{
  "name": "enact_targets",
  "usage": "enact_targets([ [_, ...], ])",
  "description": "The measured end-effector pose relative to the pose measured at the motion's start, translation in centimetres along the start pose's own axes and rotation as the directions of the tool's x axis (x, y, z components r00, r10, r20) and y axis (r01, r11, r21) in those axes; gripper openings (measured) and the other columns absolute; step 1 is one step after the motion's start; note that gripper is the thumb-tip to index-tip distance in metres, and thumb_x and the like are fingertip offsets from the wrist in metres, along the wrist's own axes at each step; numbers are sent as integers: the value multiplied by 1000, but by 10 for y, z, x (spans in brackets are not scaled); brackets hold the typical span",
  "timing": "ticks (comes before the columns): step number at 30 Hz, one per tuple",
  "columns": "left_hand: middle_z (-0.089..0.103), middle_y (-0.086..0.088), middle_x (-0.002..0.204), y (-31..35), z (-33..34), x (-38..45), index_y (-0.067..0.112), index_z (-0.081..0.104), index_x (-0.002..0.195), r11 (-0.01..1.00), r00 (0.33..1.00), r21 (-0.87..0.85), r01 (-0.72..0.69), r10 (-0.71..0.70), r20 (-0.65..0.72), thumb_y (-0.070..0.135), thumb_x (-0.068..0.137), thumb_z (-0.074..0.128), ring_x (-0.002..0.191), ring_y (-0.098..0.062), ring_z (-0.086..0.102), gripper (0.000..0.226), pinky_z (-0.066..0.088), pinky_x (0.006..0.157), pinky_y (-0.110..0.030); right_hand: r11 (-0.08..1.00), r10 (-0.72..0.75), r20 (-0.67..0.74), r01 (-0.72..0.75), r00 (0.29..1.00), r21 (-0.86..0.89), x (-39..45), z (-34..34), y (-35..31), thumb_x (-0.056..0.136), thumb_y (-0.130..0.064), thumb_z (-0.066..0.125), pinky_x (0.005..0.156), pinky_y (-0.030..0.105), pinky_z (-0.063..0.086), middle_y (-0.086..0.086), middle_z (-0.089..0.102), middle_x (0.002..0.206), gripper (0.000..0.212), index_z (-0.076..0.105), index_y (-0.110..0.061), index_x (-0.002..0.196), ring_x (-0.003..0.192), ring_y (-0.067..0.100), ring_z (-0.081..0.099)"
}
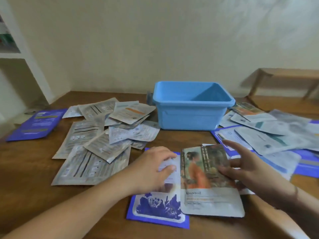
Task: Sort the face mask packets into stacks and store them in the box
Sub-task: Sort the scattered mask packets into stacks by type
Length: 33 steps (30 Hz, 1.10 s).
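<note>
Near worktop front edge, sorting step underway: right hand pinches orange packet, left hand rests with relaxed fingers on purple packet. Box empty behind, loose piles either side. Next: place orange packet on a matching stack.
</note>
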<state>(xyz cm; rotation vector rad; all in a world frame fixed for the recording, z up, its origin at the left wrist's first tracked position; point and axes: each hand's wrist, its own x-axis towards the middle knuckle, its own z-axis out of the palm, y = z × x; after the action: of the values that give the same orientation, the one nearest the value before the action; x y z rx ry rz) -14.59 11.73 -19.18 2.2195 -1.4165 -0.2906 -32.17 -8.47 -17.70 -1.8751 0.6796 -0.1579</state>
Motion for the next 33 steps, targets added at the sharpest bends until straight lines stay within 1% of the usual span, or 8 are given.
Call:
enact_targets([
  [3, 26, 18, 149, 0, 9, -13, 29, 34, 148, 982, 993, 187, -32, 11, 114, 61, 89, 53, 136, 1, 15, 69, 12, 114, -17, 991, -20, -16, 18, 1000, -129, -2, -4, 2, 83, -21, 74, 52, 29, 53, -5, 75, 86, 70, 36, -48, 135, 61, 16, 69],
  [7, 9, 20, 156, -10, 5, -27, 36, 19, 152, 955, 993, 294, 20, -54, 109, 69, 88, 44, 142, 0, -1, 77, 7, 119, -25, 959, -52, -23, 44, 998, -281, -2, -5, 4, 82, -26, 74, 61, 35, 56, -7, 74, 82, 66, 39, -49, 133, 61, 11, 68],
  [16, 6, 27, 153, -32, -9, -45, 41, 17, 151, 954, 993, 297, 31, -65, 103, 74, 87, 41, 139, 7, -4, 76, 7, 118, -26, 953, -53, 42, 63, 998, -297, 4, 26, -12, 84, -22, 72, 65, 28, 58, -5, 72, 82, 62, 41, -48, 132, 63, 4, 67],
  [22, 5, 28, 153, -37, -14, -51, 41, 17, 151, 957, 994, 291, 20, -49, 93, 73, 88, 42, 138, 8, -5, 75, 5, 114, -20, 938, -77, 41, 87, 996, -335, 5, 39, -20, 84, -21, 71, 43, 8, 40, -9, 71, 83, 62, 41, -40, 135, 53, -6, 61],
  [26, 6, 25, 153, -36, -14, -55, 38, 17, 152, 952, 994, 307, -7, -26, 104, 71, 89, 41, 137, 7, -5, 75, 0, 110, -16, 914, -56, 48, 70, 997, -400, 3, 32, -20, 84, -23, 72, 53, 22, 54, -2, 70, 76, 57, 43, -40, 130, 58, 4, 66],
  [29, 7, 23, 154, -36, -12, -57, 37, 17, 152, 951, 995, 309, -15, -16, 100, 70, 90, 41, 137, 7, -5, 74, 0, 109, -17, 899, -51, 72, 77, 996, -432, -1, 28, -19, 84, -21, 70, 52, 31, 56, 1, 70, 68, 55, 44, -39, 128, 49, 13, 65],
  [31, 7, 22, 154, -36, -12, -57, 36, 17, 152, 948, 995, 318, -17, -15, 98, 70, 91, 40, 138, 5, -5, 74, 0, 110, -18, 894, -66, 90, 99, 994, -437, -1, 30, -18, 84, -20, 69, 51, 36, 56, -6, 68, 62, 54, 42, -40, 128, 46, 19, 64],
  [33, 9, 22, 154, -35, -12, -57, 36, 19, 152, 950, 995, 311, -22, -9, 97, 70, 91, 40, 138, 6, -4, 74, 1, 110, -17, 850, -97, 101, 135, 990, -510, 1, 31, -16, 84, -27, 68, 55, 31, 55, -16, 65, 57, 55, 41, -40, 130, 48, 12, 64],
])
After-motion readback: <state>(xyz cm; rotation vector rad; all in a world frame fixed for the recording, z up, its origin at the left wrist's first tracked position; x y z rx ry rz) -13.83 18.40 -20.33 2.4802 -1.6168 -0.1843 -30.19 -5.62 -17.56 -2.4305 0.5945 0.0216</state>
